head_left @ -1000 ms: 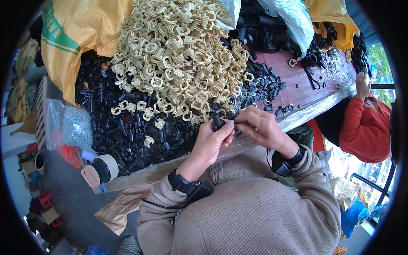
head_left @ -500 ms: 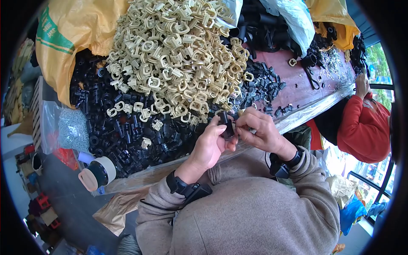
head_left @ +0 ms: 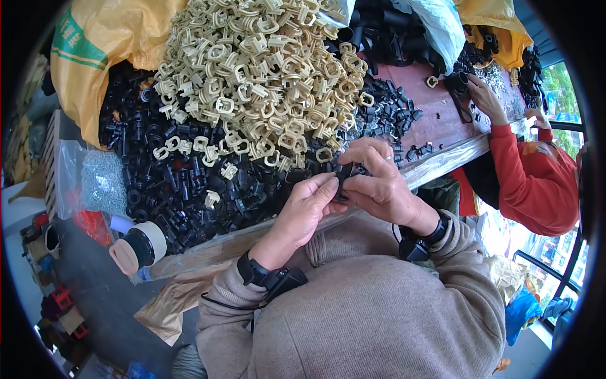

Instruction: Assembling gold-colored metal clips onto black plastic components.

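Close to the table's front edge, both my hands meet on a small black plastic part [head_left: 341, 179]. My left hand [head_left: 310, 205] grips it between thumb and fingers. From the other side the fingers of my right hand [head_left: 380, 187] are closed on the same part and cover much of it, so its full shape is hidden. Just beyond my hands rises a big heap of cream plastic clips [head_left: 265, 82]. Loose black plastic pieces [head_left: 189, 189] lie to the left of my hands, and small black pieces [head_left: 394, 110] lie beyond my right hand.
A yellow sack [head_left: 95, 76] and a clear bag of small screws [head_left: 103, 180] stand at the left. A lidded jar [head_left: 140, 247] sits at the front left corner. At the right, a person in a red sleeve [head_left: 503, 158] reaches over the wooden table edge [head_left: 445, 161].
My right hand's fingers have moved up and over the black part, which is now more covered. The other person's hand has reached left to a black piece on the table.
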